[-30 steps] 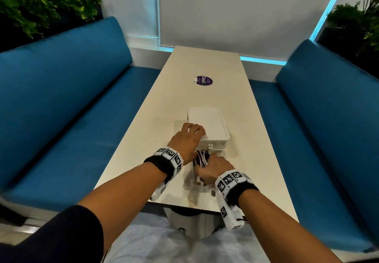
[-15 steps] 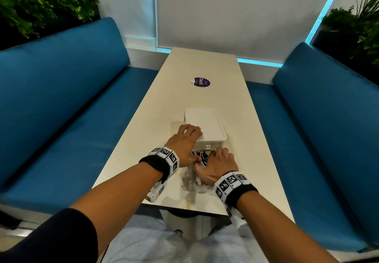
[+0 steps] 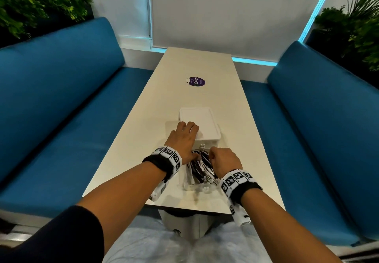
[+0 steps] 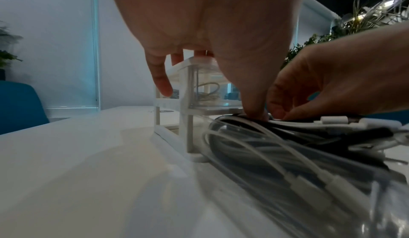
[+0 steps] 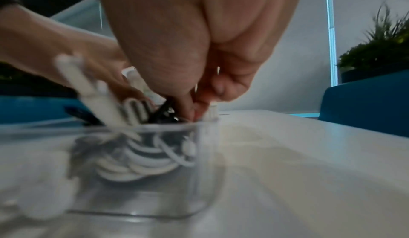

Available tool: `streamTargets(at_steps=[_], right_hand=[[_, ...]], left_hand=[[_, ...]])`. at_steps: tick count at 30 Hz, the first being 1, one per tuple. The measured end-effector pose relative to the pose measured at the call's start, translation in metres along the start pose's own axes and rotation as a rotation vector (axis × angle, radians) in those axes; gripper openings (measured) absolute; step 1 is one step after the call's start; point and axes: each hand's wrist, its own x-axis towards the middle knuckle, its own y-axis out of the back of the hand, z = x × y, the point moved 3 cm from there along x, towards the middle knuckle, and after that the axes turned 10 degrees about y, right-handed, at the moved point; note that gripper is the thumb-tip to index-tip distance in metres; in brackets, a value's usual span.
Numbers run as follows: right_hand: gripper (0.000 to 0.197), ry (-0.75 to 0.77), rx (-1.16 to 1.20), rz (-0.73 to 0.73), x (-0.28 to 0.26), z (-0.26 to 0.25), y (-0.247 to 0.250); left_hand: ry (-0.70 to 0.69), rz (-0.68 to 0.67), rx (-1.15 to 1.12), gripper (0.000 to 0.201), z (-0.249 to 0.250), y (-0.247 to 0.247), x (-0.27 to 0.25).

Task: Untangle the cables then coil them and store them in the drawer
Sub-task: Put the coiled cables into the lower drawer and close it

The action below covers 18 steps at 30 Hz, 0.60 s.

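1. The small white plastic drawer unit (image 3: 200, 124) sits at centre frame on the long white table (image 3: 131, 146), its clear plastic drawer (image 3: 185, 180) pulled out toward the lower edge.
2. The coiled black and white cables (image 3: 200, 166) lie inside that drawer, the bundle's long axis running from the unit toward the bottom of the frame.
3. The left hand (image 3: 183, 139) rests with straight fingers on the unit's top near corner, thumb down on the cables.
4. The right hand (image 3: 224, 160), fingers curled, presses into the bundle's far end; whether it pinches a strand I can't tell.
5. A round purple sticker (image 3: 196, 81) lies further up the table.
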Motion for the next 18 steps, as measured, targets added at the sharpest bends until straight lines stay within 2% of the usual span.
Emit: streamTargets(at_steps=[3, 5, 7, 8, 10, 12, 18], right_hand=[[0.011, 0.022, 0.029, -0.020, 0.001, 0.004, 0.000], [0.004, -0.001, 0.181, 0.027, 0.000, 0.007, 0.004], [0.010, -0.081, 0.384, 0.058, -0.004, 0.012, 0.011], [0.017, -0.088, 0.438, 0.015, -0.005, 0.014, 0.014], [0.030, -0.044, 0.424, -0.135, -0.009, 0.014, 0.016], [0.032, 0.006, 0.365, -0.220, -0.008, 0.009, 0.014], [0.022, -0.015, 0.267, -0.124, 0.012, -0.008, -0.002]], left_hand=[[-0.006, -0.007, 0.021, 0.102, 0.002, 0.000, 0.001], [0.000, -0.008, 0.039, 0.102, 0.001, 0.000, 0.002], [0.006, -0.005, 0.052, 0.100, 0.002, -0.001, 0.004], [0.010, 0.001, 0.050, 0.098, 0.003, -0.001, 0.004], [0.006, 0.026, 0.043, 0.092, 0.004, -0.003, 0.004], [-0.003, 0.046, 0.017, 0.086, 0.005, -0.003, 0.004], [-0.028, -0.002, -0.020, 0.084, -0.003, -0.003, 0.005]])
